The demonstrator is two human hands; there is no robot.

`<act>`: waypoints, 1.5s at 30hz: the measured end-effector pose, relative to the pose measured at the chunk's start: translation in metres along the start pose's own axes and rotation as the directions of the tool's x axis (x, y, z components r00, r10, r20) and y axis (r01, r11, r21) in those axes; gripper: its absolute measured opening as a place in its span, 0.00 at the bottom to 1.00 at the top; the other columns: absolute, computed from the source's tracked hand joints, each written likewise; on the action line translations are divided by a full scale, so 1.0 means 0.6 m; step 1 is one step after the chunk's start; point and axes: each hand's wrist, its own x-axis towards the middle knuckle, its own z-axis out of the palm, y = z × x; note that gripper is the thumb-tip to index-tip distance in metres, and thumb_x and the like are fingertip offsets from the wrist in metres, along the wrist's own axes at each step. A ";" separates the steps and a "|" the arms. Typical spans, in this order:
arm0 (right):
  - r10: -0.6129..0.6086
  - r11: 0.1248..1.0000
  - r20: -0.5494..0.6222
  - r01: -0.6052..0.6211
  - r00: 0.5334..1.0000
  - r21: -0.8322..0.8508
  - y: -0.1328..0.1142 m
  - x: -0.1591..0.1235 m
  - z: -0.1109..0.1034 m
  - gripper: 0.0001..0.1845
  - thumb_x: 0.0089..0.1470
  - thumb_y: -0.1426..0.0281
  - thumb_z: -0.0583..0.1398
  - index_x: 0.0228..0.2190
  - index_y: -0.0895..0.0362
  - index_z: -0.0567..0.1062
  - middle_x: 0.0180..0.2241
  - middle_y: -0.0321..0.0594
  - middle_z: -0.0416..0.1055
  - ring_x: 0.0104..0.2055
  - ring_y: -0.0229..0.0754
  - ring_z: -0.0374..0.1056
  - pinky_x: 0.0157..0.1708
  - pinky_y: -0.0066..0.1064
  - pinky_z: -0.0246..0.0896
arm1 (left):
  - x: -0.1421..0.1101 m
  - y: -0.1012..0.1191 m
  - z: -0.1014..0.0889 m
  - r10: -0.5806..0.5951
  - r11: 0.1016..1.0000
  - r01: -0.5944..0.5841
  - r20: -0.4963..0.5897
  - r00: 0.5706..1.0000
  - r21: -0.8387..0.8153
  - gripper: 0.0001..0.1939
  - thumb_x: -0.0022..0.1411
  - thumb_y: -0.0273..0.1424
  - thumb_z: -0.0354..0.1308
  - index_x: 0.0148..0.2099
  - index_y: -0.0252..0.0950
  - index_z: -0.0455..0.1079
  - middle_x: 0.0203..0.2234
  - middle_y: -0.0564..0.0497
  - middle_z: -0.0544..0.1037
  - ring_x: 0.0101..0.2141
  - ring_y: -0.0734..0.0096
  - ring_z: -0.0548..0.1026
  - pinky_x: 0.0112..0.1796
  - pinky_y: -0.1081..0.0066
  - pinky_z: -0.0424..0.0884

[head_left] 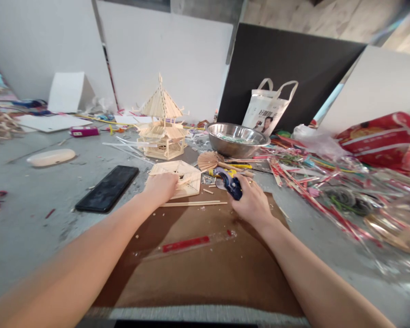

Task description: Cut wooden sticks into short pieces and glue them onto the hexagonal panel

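My left hand point(162, 187) is closed at a flat many-sided panel of thin wooden sticks point(191, 182), its fingertips partly hidden over the panel's middle. In my right hand point(254, 200) is a pair of blue-handled shears point(233, 186), with the head pointing left and away from me. Two long wooden sticks point(194, 203) lie side by side on a brown mat point(205, 278), between my hands. Behind the panel stands a wooden-stick pagoda model point(162, 125) with a pointed roof. Closer to me on the mat is a clear wrapper with a red strip point(186, 244).
A black phone point(107, 189) and a white oval case point(52, 157) lie on the left. A metal bowl point(237, 140) stands at the back beside a tote bag point(268, 109). Red-and-clear plastic strips point(305, 196) litter the right side. A bundle of sticks point(210, 161) sits behind the shears.
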 end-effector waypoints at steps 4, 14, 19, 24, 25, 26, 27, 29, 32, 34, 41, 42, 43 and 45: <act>-0.008 1.000 0.004 0.008 1.000 0.005 0.000 0.000 0.002 0.25 0.42 0.67 0.54 0.44 0.57 0.59 0.37 0.44 0.65 0.40 0.47 0.60 0.38 0.34 0.51 | 0.000 0.003 0.000 0.014 1.000 -0.014 -0.009 1.000 0.011 0.13 0.53 0.31 0.43 0.31 0.36 0.68 0.31 0.45 0.73 0.33 0.64 0.70 0.32 0.67 0.64; -0.011 1.000 0.009 0.011 1.000 0.028 0.001 0.000 0.003 0.25 0.42 0.67 0.54 0.44 0.57 0.60 0.39 0.44 0.65 0.41 0.46 0.59 0.38 0.34 0.52 | 0.010 -0.003 0.008 0.032 0.999 -0.032 0.002 0.999 -0.021 0.12 0.54 0.32 0.44 0.31 0.34 0.68 0.30 0.44 0.72 0.33 0.64 0.70 0.33 0.69 0.64; 0.017 0.997 0.039 -0.019 0.999 0.069 0.006 -0.001 0.000 0.23 0.41 0.67 0.54 0.43 0.56 0.61 0.37 0.43 0.67 0.39 0.46 0.62 0.37 0.32 0.54 | 0.007 0.002 0.001 0.021 0.993 -0.036 -0.126 0.992 -0.115 0.12 0.56 0.31 0.41 0.34 0.33 0.64 0.32 0.44 0.71 0.34 0.67 0.69 0.32 0.71 0.63; -0.083 0.931 -0.034 0.090 0.996 0.354 0.005 -0.005 -0.022 0.16 0.43 0.68 0.52 0.38 0.57 0.63 0.33 0.39 0.68 0.34 0.40 0.64 0.34 0.28 0.56 | -0.021 0.038 -0.004 0.085 0.817 -0.155 -0.149 0.985 -0.556 0.09 0.55 0.34 0.43 0.28 0.34 0.59 0.16 0.54 0.68 0.21 0.75 0.67 0.24 0.75 0.62; -0.105 0.905 -0.031 0.108 0.994 0.410 0.003 -0.007 -0.027 0.14 0.44 0.68 0.52 0.37 0.57 0.63 0.32 0.39 0.68 0.33 0.39 0.64 0.33 0.27 0.56 | -0.026 0.046 -0.001 0.115 0.736 -0.152 -0.100 0.988 -0.660 0.10 0.55 0.35 0.42 0.28 0.35 0.58 0.13 0.57 0.65 0.17 0.77 0.66 0.22 0.76 0.61; -0.124 0.882 -0.019 0.119 0.992 0.456 0.002 -0.008 -0.030 0.14 0.45 0.69 0.51 0.37 0.57 0.63 0.31 0.38 0.68 0.32 0.38 0.64 0.33 0.27 0.56 | -0.030 0.054 0.003 0.163 0.650 -0.151 -0.058 0.985 -0.745 0.10 0.55 0.36 0.42 0.28 0.35 0.56 0.11 0.58 0.64 0.15 0.78 0.65 0.21 0.76 0.61; -0.145 0.863 -0.004 0.128 0.989 0.489 0.001 -0.009 -0.033 0.14 0.45 0.69 0.50 0.37 0.57 0.63 0.31 0.38 0.68 0.31 0.37 0.64 0.33 0.27 0.57 | -0.033 0.060 0.008 0.193 0.579 -0.143 -0.035 0.981 -0.803 0.09 0.55 0.36 0.42 0.29 0.35 0.55 0.10 0.59 0.63 0.14 0.78 0.65 0.20 0.77 0.61; -0.205 0.838 0.007 0.172 0.979 0.518 -0.001 -0.012 -0.034 0.17 0.44 0.70 0.51 0.39 0.57 0.62 0.35 0.39 0.67 0.35 0.38 0.64 0.35 0.28 0.57 | -0.037 0.069 0.017 0.251 0.484 -0.148 -0.025 0.968 -0.862 0.08 0.55 0.35 0.43 0.29 0.35 0.54 0.11 0.60 0.64 0.14 0.78 0.66 0.20 0.77 0.61; -0.333 0.822 0.009 0.286 0.943 0.492 -0.003 -0.016 -0.031 0.27 0.41 0.72 0.53 0.47 0.57 0.56 0.44 0.43 0.63 0.43 0.42 0.60 0.41 0.32 0.54 | -0.041 0.076 0.021 0.294 0.441 -0.189 -0.058 0.954 -0.877 0.06 0.55 0.33 0.44 0.30 0.35 0.55 0.11 0.59 0.64 0.15 0.78 0.66 0.20 0.78 0.61; -0.404 0.820 0.051 0.337 0.914 0.463 -0.006 -0.018 -0.030 0.34 0.41 0.72 0.54 0.51 0.58 0.50 0.45 0.44 0.61 0.45 0.43 0.58 0.44 0.34 0.52 | -0.044 0.079 0.017 0.311 0.430 -0.205 -0.069 0.948 -0.879 0.06 0.55 0.32 0.44 0.31 0.35 0.56 0.11 0.60 0.64 0.15 0.79 0.65 0.20 0.78 0.60; -0.522 0.773 0.032 0.457 0.852 0.439 -0.010 -0.018 -0.028 0.40 0.41 0.71 0.54 0.53 0.57 0.41 0.45 0.44 0.60 0.48 0.44 0.55 0.45 0.37 0.51 | -0.058 0.083 -0.002 0.319 0.492 -0.256 -0.101 0.942 -0.832 0.02 0.52 0.26 0.45 0.28 0.34 0.57 0.12 0.59 0.63 0.17 0.79 0.64 0.22 0.78 0.60; -0.535 0.761 0.017 0.473 0.845 0.445 -0.010 -0.018 -0.027 0.41 0.40 0.71 0.55 0.54 0.57 0.41 0.45 0.44 0.60 0.47 0.45 0.55 0.45 0.37 0.51 | -0.059 0.083 -0.003 0.322 0.504 -0.275 -0.117 0.940 -0.819 0.02 0.51 0.24 0.45 0.28 0.34 0.58 0.12 0.59 0.64 0.18 0.79 0.65 0.23 0.78 0.60; -0.547 0.750 0.006 0.487 0.837 0.448 -0.010 -0.018 -0.026 0.42 0.40 0.71 0.55 0.54 0.57 0.40 0.44 0.44 0.61 0.47 0.45 0.56 0.45 0.37 0.52 | -0.059 0.083 -0.002 0.322 0.513 -0.291 -0.133 0.937 -0.807 0.03 0.49 0.23 0.45 0.28 0.34 0.59 0.13 0.59 0.64 0.18 0.79 0.65 0.23 0.78 0.60; -0.564 0.740 -0.003 0.507 0.825 0.442 -0.011 -0.018 -0.024 0.43 0.39 0.72 0.55 0.54 0.57 0.40 0.44 0.44 0.61 0.46 0.45 0.56 0.45 0.38 0.52 | -0.059 0.082 -0.001 0.322 0.527 -0.308 -0.150 0.935 -0.792 0.06 0.46 0.20 0.46 0.28 0.34 0.60 0.14 0.59 0.64 0.19 0.79 0.65 0.23 0.78 0.60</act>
